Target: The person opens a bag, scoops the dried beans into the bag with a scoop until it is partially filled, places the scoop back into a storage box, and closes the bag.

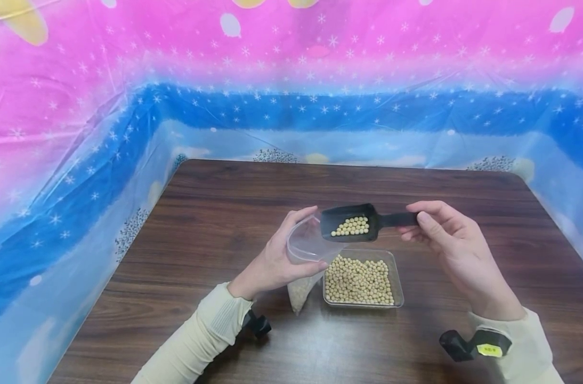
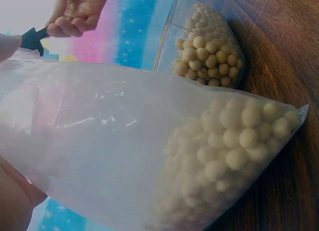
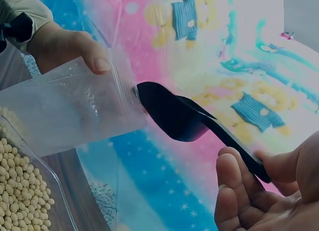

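My left hand (image 1: 274,261) grips a clear plastic bag (image 2: 99,121) near its open mouth, thumb on the near side. Soybeans (image 2: 234,141) fill the bag's lower corner, which hangs close to the table. Between thumb and fingers, my right hand (image 1: 456,250) pinches the handle of a black scoop (image 1: 374,221). A small heap of soybeans (image 1: 353,226) lies in the scoop, whose front edge is at the bag's mouth. Below and just right of the bag stands a clear rectangular container (image 1: 398,277) holding many soybeans (image 1: 358,280).
The dark wooden table (image 1: 215,197) carries the container near its middle. A pink and blue patterned cloth (image 1: 291,106) hangs around the table's back and sides. Each wrist wears a black camera mount (image 1: 456,345).
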`<action>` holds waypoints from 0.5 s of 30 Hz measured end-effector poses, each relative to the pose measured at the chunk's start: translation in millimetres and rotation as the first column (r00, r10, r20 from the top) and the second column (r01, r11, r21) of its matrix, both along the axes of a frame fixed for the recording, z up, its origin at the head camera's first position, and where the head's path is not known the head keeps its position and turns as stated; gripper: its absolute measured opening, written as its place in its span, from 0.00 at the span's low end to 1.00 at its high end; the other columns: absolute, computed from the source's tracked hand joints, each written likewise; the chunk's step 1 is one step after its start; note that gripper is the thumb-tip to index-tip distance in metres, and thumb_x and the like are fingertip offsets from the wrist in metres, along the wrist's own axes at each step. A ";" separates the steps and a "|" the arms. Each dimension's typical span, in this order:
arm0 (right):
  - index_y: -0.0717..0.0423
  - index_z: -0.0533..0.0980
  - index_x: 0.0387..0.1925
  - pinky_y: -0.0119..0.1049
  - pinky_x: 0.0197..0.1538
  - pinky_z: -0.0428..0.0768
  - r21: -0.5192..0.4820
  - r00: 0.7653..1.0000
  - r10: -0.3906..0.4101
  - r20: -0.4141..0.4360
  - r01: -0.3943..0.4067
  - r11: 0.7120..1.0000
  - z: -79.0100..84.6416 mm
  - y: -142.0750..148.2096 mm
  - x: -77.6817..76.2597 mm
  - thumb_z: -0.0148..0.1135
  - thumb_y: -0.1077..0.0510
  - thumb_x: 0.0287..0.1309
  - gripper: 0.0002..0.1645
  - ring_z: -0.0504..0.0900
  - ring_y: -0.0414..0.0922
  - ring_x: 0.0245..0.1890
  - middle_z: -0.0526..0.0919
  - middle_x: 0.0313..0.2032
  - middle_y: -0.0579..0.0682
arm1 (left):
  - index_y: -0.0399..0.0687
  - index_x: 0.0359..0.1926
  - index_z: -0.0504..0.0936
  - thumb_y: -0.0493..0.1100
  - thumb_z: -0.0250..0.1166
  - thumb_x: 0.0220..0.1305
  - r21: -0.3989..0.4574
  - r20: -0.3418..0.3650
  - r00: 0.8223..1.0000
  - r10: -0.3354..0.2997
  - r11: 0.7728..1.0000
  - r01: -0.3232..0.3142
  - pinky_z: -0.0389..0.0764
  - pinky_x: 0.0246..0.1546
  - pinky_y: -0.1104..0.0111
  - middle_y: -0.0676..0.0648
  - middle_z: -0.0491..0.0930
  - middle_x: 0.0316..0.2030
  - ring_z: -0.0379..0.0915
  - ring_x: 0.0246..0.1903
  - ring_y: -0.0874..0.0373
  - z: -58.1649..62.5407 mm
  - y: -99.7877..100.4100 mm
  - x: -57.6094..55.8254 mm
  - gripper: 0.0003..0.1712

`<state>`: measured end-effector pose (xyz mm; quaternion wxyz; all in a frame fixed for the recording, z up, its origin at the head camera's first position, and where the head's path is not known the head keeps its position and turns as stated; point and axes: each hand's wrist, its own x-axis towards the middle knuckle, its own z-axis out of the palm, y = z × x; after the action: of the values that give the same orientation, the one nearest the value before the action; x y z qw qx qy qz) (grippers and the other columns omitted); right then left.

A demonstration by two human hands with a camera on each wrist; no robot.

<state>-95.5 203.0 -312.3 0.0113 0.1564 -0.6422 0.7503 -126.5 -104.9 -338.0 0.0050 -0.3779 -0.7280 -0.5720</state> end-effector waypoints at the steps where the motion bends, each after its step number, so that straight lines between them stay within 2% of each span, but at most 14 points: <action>1: 0.70 0.69 0.56 0.34 0.47 0.82 0.011 1.000 0.000 -0.007 0.000 1.000 0.5 -0.4 1.1 0.49 0.64 0.71 0.16 0.85 0.44 0.39 0.84 0.39 0.56 | 0.40 0.70 0.58 0.31 0.74 0.50 -0.002 0.003 1.000 0.002 1.000 -0.002 0.79 0.52 0.56 0.40 0.67 0.56 0.67 0.54 0.42 -0.8 0.0 -0.3 0.49; 5: 0.70 0.70 0.57 0.35 0.49 0.82 0.100 0.999 -0.009 -0.043 0.013 0.995 3.3 -2.3 5.2 0.50 0.65 0.71 0.17 0.85 0.46 0.40 0.84 0.40 0.58 | 0.44 0.71 0.57 0.32 0.74 0.50 0.000 0.032 0.999 0.003 1.000 -0.003 0.80 0.51 0.55 0.43 0.66 0.57 0.67 0.55 0.44 -9.0 -0.1 -3.9 0.50; 9: 0.68 0.72 0.56 0.35 0.49 0.82 0.179 0.995 -0.012 -0.094 0.029 0.983 5.1 -4.1 7.3 0.50 0.66 0.70 0.16 0.85 0.47 0.40 0.85 0.40 0.59 | 0.55 0.72 0.56 0.35 0.76 0.50 -0.009 0.042 0.999 0.012 1.000 -0.011 0.80 0.51 0.61 0.47 0.65 0.59 0.67 0.56 0.51 -23.2 -0.5 -11.4 0.53; 12: 0.68 0.72 0.56 0.35 0.49 0.82 0.195 0.993 -0.012 -0.117 0.035 0.980 5.5 -4.5 8.1 0.50 0.66 0.70 0.16 0.85 0.47 0.40 0.85 0.40 0.58 | 0.60 0.73 0.55 0.38 0.76 0.50 -0.009 0.029 1.000 0.010 1.000 -0.010 0.79 0.52 0.62 0.50 0.65 0.60 0.66 0.57 0.53 -31.1 -1.0 -16.2 0.54; 15: 0.70 0.72 0.55 0.35 0.48 0.82 0.206 0.991 -0.017 -0.134 0.044 0.978 5.8 -4.2 8.9 0.50 0.67 0.70 0.16 0.85 0.47 0.40 0.85 0.39 0.59 | 0.62 0.73 0.55 0.40 0.76 0.51 -0.002 0.014 1.000 0.001 1.000 -0.001 0.79 0.53 0.60 0.50 0.65 0.60 0.66 0.58 0.54 -34.2 -1.2 -18.1 0.53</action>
<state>-86.6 198.8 -306.5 0.0487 0.1961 -0.7174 0.6668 -144.5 -106.2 -372.2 -0.0005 -0.3734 -0.7288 -0.5739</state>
